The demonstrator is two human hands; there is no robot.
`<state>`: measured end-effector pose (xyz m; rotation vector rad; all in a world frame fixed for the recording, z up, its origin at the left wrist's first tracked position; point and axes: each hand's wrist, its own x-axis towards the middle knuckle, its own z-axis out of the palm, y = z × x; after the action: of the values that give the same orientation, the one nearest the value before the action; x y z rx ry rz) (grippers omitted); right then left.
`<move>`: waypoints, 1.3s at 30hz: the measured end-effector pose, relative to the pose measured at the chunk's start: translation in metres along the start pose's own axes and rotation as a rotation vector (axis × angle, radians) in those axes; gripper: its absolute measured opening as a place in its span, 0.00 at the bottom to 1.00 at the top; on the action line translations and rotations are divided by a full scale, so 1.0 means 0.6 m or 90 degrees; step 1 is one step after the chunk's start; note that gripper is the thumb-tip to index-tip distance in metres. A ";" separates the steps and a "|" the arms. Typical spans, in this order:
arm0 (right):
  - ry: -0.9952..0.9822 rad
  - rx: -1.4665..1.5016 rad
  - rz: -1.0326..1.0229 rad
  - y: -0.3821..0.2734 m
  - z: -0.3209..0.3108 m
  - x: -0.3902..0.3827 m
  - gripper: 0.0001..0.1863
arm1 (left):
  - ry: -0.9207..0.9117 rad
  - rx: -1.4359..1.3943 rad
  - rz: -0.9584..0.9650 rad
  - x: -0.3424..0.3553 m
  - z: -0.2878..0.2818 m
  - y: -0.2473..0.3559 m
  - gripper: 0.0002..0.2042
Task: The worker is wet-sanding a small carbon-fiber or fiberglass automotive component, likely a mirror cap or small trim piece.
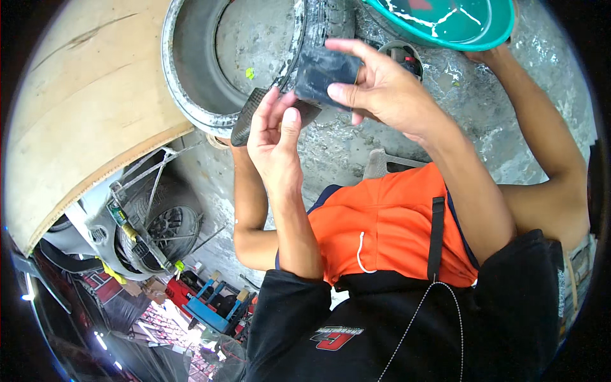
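Observation:
My right hand [382,92] grips a dark, square, flat pad [313,70] with smudges on it, thumb across its face. My left hand [277,140] is just to its lower left, open with loosely curved fingers, thumb apart. Behind those fingers is a dark, weave-patterned piece [245,124]; I cannot tell whether they touch it. Both hands are over the lower right side of an upright-facing, grimy tire or ring-shaped container [197,108] with a pale rim.
A teal basin [484,32] with white streaks sits upper right, beside a small container [407,60]. A wooden board [83,76] fills the upper left, with a wheel [165,229] below. A blue-and-red tool [216,302] lies lower left. My bare legs [534,146] flank the work.

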<state>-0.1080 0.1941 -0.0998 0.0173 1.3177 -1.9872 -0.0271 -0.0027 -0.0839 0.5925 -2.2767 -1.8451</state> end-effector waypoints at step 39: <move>-0.152 -0.017 -0.107 -0.057 0.063 -0.052 0.12 | 0.182 -0.129 0.152 -0.050 -0.022 0.084 0.09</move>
<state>-0.0911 0.1881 -0.0426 -0.3428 1.2238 -2.0366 -0.0057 0.0052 -0.0285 0.4912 -1.8634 -1.7225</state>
